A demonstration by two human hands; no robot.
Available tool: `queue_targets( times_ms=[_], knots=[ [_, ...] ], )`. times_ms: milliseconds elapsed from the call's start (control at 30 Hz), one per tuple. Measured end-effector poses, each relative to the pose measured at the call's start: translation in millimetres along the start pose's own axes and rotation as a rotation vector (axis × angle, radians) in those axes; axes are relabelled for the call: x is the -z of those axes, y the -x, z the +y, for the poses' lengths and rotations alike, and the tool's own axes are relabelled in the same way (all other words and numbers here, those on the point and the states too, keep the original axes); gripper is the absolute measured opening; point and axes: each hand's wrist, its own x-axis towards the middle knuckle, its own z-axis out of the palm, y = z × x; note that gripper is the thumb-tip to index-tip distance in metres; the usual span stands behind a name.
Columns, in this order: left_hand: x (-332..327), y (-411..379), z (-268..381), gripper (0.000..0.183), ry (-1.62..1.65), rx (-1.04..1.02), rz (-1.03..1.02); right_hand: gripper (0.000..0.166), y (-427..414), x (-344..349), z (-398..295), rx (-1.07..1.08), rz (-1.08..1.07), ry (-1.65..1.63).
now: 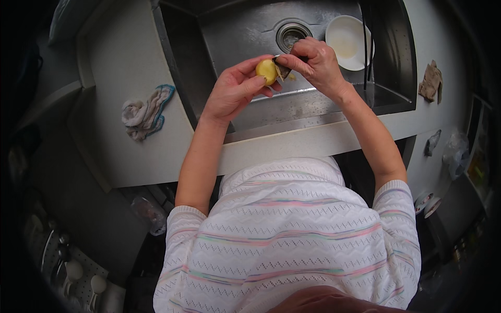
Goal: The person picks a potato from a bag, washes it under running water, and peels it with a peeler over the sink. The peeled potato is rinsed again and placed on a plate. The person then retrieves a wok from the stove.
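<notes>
My left hand (235, 88) grips a peeled yellow potato (266, 72) between the thumb and fingers, above a stainless steel sink (235, 35). In my right hand (319, 64) is a small dark-handled blade (283, 70), a knife or peeler; which one I cannot tell. Its metal part meets the potato's right side, and a thin strip of peel hangs there. My right fingers cover most of the handle. Below the hands, small yellowish scraps (291, 77) lie on the sink floor.
Behind my right hand is the sink drain (293, 36). A white bowl (346, 43) sits in the sink's right side, with two thin black bars (366, 51) crossing over it. A blue-edged rag (146, 112) lies on the left counter, a crumpled brown piece (430, 82) on the right.
</notes>
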Motion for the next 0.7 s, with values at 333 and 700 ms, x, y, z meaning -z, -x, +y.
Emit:
queue_targets(
  times_ms=[333,700],
  knots=[
    [-5,-1,-8,0.038,0.102,0.003,0.023,0.038,0,0,-8,0.163,0.086,0.283],
    [-9,2,-9,0.038,0.053,-0.011,0.017,0.039,-4,1,1,0.223,0.094,0.282]
  ],
)
